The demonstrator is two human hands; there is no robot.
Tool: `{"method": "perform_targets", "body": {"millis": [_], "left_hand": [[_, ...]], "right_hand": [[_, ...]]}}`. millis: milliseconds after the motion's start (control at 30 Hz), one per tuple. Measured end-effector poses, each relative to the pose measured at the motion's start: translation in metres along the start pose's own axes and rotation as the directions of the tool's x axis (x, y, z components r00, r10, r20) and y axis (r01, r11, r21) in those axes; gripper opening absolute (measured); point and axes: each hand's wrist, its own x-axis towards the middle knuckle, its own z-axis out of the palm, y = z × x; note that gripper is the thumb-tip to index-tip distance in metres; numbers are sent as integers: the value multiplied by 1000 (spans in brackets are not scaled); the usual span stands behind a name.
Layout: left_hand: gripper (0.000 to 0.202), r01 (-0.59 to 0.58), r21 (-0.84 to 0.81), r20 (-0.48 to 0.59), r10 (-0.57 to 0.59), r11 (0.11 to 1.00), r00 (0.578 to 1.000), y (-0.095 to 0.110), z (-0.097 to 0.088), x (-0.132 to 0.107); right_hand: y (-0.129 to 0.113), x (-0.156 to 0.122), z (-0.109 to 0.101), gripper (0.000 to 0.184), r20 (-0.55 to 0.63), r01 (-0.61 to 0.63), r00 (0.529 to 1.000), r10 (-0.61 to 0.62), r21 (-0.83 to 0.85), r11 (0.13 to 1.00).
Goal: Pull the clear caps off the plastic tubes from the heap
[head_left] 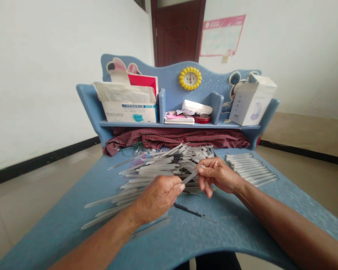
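Between my two hands runs a thin translucent pen tube (190, 177), tilted up to the right. My left hand (160, 195) is closed round its lower end. The fingertips of my right hand (218, 174) pinch the upper end, with the lower fingers curled loosely. Behind and left of my hands lies a large heap of pale pen tubes (157, 167), partly hidden by my left hand. A dark, slim pen refill (188, 210) rests on the blue desk just below my hands. Right of my right hand, several clear pen tubes (250, 168) lie side by side in a neat row.
A blue shelf (174, 126) crosses the back of the desk (214, 232). It carries a mask box (129, 112), papers, a red tin (202, 119) and a white box (252, 101). Bunched checked cloth (171, 138) lies beneath it. The desk's front edge curves inward.
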Motion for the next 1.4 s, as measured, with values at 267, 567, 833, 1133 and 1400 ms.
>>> {"method": "perform_targets", "body": {"millis": [267, 567, 833, 1133, 1400], "left_hand": [[34, 6, -38, -53, -8, 999, 999, 3, -2, 1], [36, -18, -76, -152, 6, 997, 988, 2, 1, 2], [36, 2, -174, -91, -18, 985, 996, -1, 1, 5], [32, -1, -107, -74, -7, 994, 997, -6, 4, 3], [28, 5, -13, -11, -6, 1000, 1000, 6, 5, 3]], "right_hand": [[1, 7, 6, 26, -18, 52, 999, -51, 93, 994], [0, 16, 21, 29, -88, 175, 983, -161, 187, 967], [-33, 10, 15, 27, -168, 248, 955, -244, 4, 969], [-112, -74, -13, 16, -177, -161, 937, -302, -984, 78], [-36, -131, -48, 23, -278, -169, 956, 94, -783, -598]]}}
